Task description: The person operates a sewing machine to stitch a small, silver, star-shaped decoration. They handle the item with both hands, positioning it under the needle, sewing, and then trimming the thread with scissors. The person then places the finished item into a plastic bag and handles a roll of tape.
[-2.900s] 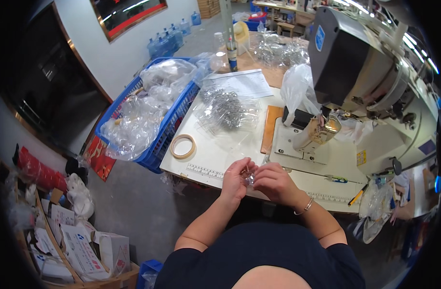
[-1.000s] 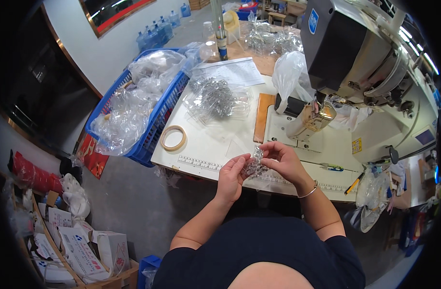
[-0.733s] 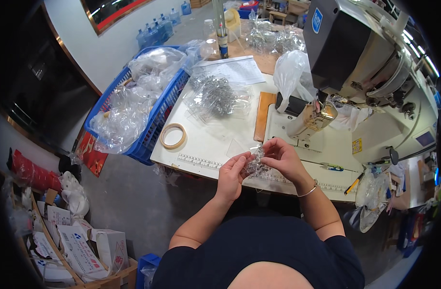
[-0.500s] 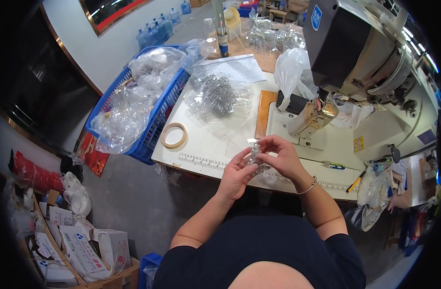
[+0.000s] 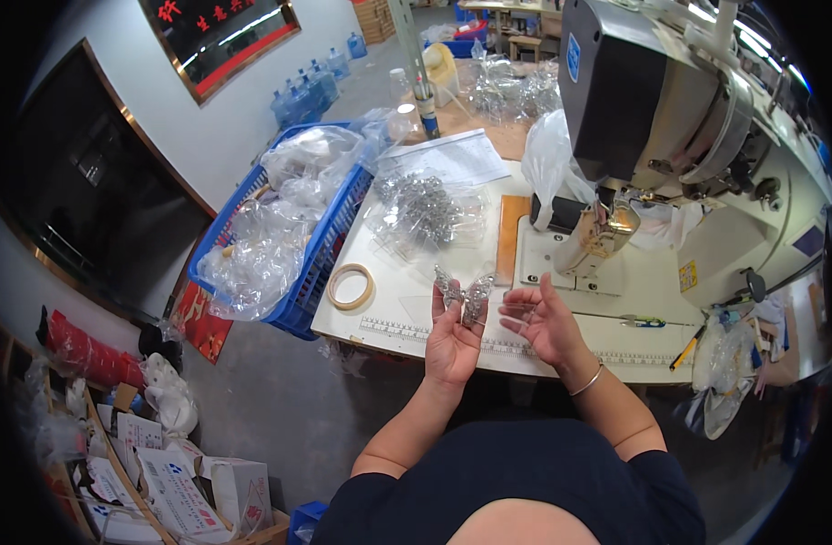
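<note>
Left grip [image 5: 454, 351] on silvery ornament [image 5: 473, 297], right grip [image 5: 554, 329] spread

The silvery winged piece [image 5: 477, 293] partly hides the left grip [image 5: 453, 351].

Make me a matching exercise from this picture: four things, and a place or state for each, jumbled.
1. Tape roll
2. Basket
3. Left hand
4. Brown strip

A. beside the machine
B. holding a silvery piece
C. on the table, by its left edge
D. piled with clear plastic

Pairs: 1-C, 2-D, 3-B, 4-A
</note>
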Available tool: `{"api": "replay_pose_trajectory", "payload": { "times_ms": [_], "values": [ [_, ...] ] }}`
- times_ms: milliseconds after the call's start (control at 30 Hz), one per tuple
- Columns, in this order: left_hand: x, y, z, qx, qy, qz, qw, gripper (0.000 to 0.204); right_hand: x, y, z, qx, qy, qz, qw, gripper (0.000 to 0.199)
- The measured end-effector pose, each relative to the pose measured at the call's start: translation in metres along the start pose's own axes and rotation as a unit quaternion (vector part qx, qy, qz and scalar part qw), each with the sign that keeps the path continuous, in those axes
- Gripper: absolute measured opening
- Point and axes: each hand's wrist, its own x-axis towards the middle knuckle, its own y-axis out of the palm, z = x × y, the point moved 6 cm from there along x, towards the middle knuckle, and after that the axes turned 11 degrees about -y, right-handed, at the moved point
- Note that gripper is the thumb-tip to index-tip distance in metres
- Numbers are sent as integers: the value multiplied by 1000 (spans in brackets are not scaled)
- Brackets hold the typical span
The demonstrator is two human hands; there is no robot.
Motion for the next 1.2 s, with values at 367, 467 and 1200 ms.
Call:
{"api": "replay_pose_trajectory", "payload": {
  "times_ms": [367, 467, 1200],
  "values": [
    [-5, -3, 8, 14, 2, -45, 999, 42, -13, 25, 3, 3, -4, 97, 995, 43],
    [-6, -4, 8, 24, 7, -53, 998, 38, -11, 22, 0, 0, -8, 103, 995, 43],
    [-14, 10, 14, 73, 26, -13, 997, 54, -8, 14, -7, -10, 8, 53, 999, 37]
  ]
}}
